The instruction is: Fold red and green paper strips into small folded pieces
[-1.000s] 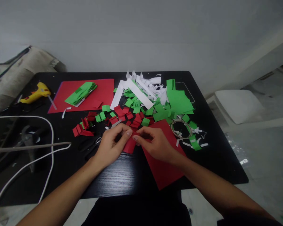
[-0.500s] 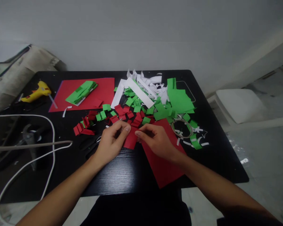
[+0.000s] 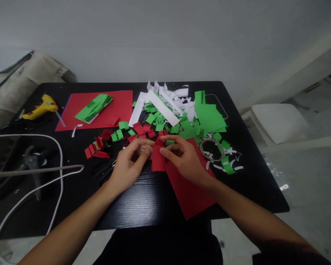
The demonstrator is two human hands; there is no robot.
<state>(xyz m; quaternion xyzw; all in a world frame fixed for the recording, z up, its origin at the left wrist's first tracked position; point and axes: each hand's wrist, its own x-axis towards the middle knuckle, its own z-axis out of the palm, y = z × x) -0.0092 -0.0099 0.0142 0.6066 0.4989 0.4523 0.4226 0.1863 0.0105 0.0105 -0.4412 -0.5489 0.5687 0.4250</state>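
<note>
A small red paper strip (image 3: 158,161) hangs over the near part of the table, its upper end partly covered by fingers. My right hand (image 3: 184,159) grips its right side, thumb on the front face. Against the strip's left edge, my left hand (image 3: 132,158) is closed with thumb and fingers together; what lies between them is hidden. Under my right hand lies a larger red sheet (image 3: 189,197). Just beyond my fingers are cut red pieces (image 3: 140,129) and green pieces (image 3: 160,121). Black-handled scissors (image 3: 100,167) lie partly behind my left wrist.
White paper strips (image 3: 164,106) and a green sheet (image 3: 211,117) lie at the back. A ring (image 3: 212,150) sits to the right. On the left are a yellow glue gun (image 3: 42,107), pliers (image 3: 34,162), a white cable (image 3: 61,154) and folded green paper (image 3: 93,108) on a red sheet (image 3: 121,103).
The red strip has turned more upright and shifted slightly right. My left thumb has moved off its face to its left edge, while my right fingers now reach farther over its top.
</note>
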